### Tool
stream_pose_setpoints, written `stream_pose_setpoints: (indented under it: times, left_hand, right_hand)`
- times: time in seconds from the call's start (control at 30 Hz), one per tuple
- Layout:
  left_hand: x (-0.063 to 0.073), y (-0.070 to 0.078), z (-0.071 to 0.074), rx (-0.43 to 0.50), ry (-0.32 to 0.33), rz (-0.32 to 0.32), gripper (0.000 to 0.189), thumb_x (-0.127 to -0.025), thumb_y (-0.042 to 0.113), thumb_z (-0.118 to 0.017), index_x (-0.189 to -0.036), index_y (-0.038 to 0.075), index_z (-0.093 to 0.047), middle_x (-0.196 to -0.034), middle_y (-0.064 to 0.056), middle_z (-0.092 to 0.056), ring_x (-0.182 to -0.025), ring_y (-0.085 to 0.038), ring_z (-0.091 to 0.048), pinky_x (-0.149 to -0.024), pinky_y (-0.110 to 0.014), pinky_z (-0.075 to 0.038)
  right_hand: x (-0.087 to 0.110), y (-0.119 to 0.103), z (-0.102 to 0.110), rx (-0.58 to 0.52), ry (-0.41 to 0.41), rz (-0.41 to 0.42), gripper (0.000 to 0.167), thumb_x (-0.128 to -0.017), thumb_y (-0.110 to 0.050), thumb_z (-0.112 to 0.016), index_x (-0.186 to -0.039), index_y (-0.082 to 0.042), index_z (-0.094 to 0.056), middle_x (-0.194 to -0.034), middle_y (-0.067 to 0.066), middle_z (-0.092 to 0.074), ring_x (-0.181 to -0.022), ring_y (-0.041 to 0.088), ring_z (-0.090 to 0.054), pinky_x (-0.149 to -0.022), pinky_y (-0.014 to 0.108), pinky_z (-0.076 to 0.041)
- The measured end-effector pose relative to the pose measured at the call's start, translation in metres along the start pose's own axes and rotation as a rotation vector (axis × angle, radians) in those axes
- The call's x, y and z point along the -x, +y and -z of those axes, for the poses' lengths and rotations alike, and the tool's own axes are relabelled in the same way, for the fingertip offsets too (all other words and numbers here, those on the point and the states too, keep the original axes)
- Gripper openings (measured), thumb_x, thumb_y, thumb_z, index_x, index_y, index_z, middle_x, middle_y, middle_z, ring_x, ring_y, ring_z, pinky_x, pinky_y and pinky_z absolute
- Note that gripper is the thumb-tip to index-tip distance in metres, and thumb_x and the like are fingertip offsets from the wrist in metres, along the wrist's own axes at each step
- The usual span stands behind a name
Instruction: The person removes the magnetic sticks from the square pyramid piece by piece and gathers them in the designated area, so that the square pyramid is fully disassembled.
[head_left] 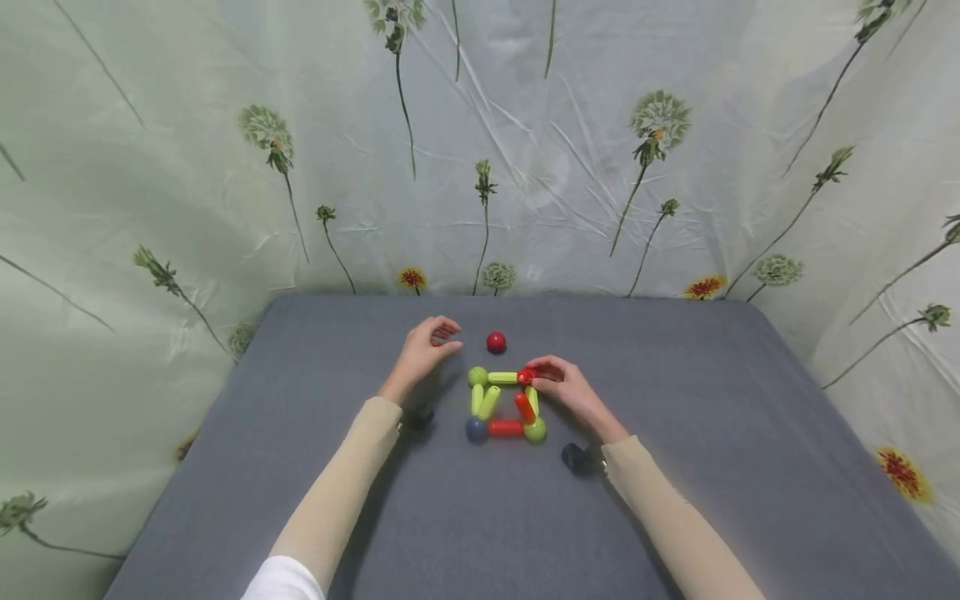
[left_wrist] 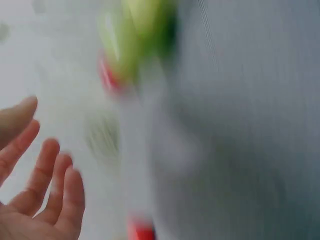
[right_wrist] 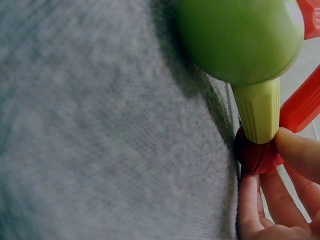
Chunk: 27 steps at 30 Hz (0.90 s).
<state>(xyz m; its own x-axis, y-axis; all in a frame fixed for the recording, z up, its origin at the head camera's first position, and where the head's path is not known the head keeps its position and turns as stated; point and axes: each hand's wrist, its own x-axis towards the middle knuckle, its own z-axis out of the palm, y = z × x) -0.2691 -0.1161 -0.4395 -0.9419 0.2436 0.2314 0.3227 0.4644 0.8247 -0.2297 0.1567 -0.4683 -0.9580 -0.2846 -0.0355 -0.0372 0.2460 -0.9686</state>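
Note:
A square of rods and balls, like a magnetic building set, lies on the table. Its corners are a blue ball [head_left: 476,430], two green balls [head_left: 535,430] and a red ball [right_wrist: 255,156]. A red rod [head_left: 506,428] forms the near side; yellow-green rods [head_left: 502,377] form the others. One yellow-green rod [head_left: 489,402] and one red rod [head_left: 525,407] stand up from the near corners. My right hand [head_left: 564,387] grips the red ball at the far right corner, beside a slanting red rod [right_wrist: 304,102]. Left of the square, my left hand [head_left: 426,352] hovers with relaxed fingers, holding nothing.
A loose red ball [head_left: 496,342] sits behind the square. Dark wrist devices [head_left: 576,458] hang under both forearms. The grey table [head_left: 480,525] meets a curtain with a flower print [head_left: 525,150] at its far edge. The left wrist view is blurred.

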Motion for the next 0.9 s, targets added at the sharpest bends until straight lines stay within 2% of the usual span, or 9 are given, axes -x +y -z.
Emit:
stream_pose_setpoints:
  times: [0.07, 0.13, 0.23, 0.33, 0.47, 0.53, 0.63, 0.77, 0.9]
  left_hand:
    - [0.004, 0.019, -0.017, 0.107, -0.083, -0.008, 0.024, -0.087, 0.005, -0.069, -0.108, -0.004, -0.062, -0.106, -0.019, -0.062, -0.097, -0.03, -0.06, -0.086, -0.041, -0.048]
    - [0.006, 0.035, -0.033, 0.158, -0.171, -0.007, 0.025, -0.087, 0.011, -0.07, -0.106, -0.002, -0.062, -0.102, -0.014, -0.064, -0.092, -0.024, -0.061, -0.082, -0.037, -0.049]
    - [0.006, 0.048, -0.05, 0.142, -0.261, 0.001, 0.025, -0.086, 0.02, -0.072, -0.102, 0.003, -0.062, -0.096, -0.005, -0.063, -0.085, -0.017, -0.061, -0.075, -0.031, -0.05]
    - [0.004, 0.05, -0.058, 0.077, -0.289, -0.002, 0.019, -0.086, 0.02, -0.072, -0.097, 0.008, -0.063, -0.093, -0.001, -0.062, -0.08, -0.014, -0.061, -0.07, -0.029, -0.05]
    - [0.005, 0.042, -0.053, 0.006, -0.231, -0.011, 0.007, -0.087, 0.004, -0.065, -0.092, 0.009, -0.065, -0.092, -0.002, -0.064, -0.075, -0.015, -0.06, -0.067, -0.028, -0.05]
    - [0.007, 0.037, -0.046, 0.021, -0.186, -0.006, 0.012, -0.086, -0.002, -0.061, -0.091, 0.008, -0.066, -0.094, -0.004, -0.065, -0.076, -0.016, -0.061, -0.068, -0.028, -0.05]
    - [0.014, 0.027, -0.032, 0.102, -0.148, 0.016, 0.014, -0.087, -0.003, -0.059, -0.096, 0.004, -0.066, -0.099, -0.007, -0.065, -0.083, -0.02, -0.063, -0.07, -0.031, -0.05]
    - [0.021, 0.006, -0.006, 0.153, -0.045, 0.101, 0.014, -0.085, -0.003, -0.063, -0.099, 0.001, -0.064, -0.1, -0.012, -0.065, -0.087, -0.024, -0.064, -0.072, -0.031, -0.048]
    - [0.023, -0.019, 0.018, 0.068, 0.093, 0.232, 0.013, -0.084, -0.002, -0.067, -0.097, 0.001, -0.065, -0.098, -0.015, -0.066, -0.087, -0.026, -0.063, -0.07, -0.029, -0.047]
  right_hand:
    - [0.001, -0.002, 0.001, -0.005, -0.005, -0.003, 0.031, -0.09, -0.002, -0.063, -0.12, 0.006, -0.058, -0.112, 0.016, -0.063, -0.102, 0.023, -0.059, -0.092, 0.032, -0.045]
    - [0.004, -0.008, 0.001, -0.005, -0.015, 0.004, 0.031, -0.091, -0.002, -0.062, -0.12, 0.008, -0.057, -0.113, 0.018, -0.062, -0.102, 0.024, -0.059, -0.091, 0.032, -0.046]
    - [0.009, -0.021, 0.001, -0.009, -0.031, 0.016, 0.032, -0.092, -0.002, -0.061, -0.121, 0.01, -0.055, -0.115, 0.021, -0.061, -0.103, 0.027, -0.059, -0.091, 0.034, -0.047]
    - [0.013, -0.031, -0.001, -0.002, -0.048, 0.015, 0.034, -0.092, -0.001, -0.06, -0.122, 0.012, -0.053, -0.118, 0.025, -0.058, -0.105, 0.03, -0.058, -0.092, 0.035, -0.047]
    - [0.011, -0.026, -0.002, -0.002, -0.045, 0.01, 0.034, -0.092, -0.001, -0.059, -0.123, 0.012, -0.052, -0.118, 0.026, -0.057, -0.105, 0.032, -0.057, -0.093, 0.037, -0.046]
    - [0.007, -0.018, -0.002, -0.011, -0.037, 0.008, 0.033, -0.092, -0.001, -0.06, -0.122, 0.01, -0.054, -0.118, 0.025, -0.058, -0.105, 0.031, -0.057, -0.093, 0.038, -0.045]
    - [0.003, -0.007, -0.002, -0.012, -0.021, 0.012, 0.032, -0.091, -0.002, -0.061, -0.121, 0.008, -0.055, -0.116, 0.023, -0.06, -0.104, 0.028, -0.058, -0.093, 0.036, -0.045]
    - [0.001, 0.0, -0.002, 0.007, -0.012, 0.015, 0.032, -0.091, -0.004, -0.063, -0.121, 0.006, -0.057, -0.115, 0.02, -0.061, -0.104, 0.026, -0.058, -0.091, 0.034, -0.046]
    - [0.003, -0.001, -0.001, 0.011, 0.002, 0.01, 0.031, -0.091, -0.003, -0.063, -0.12, 0.005, -0.058, -0.116, 0.019, -0.061, -0.105, 0.028, -0.058, -0.092, 0.035, -0.046]
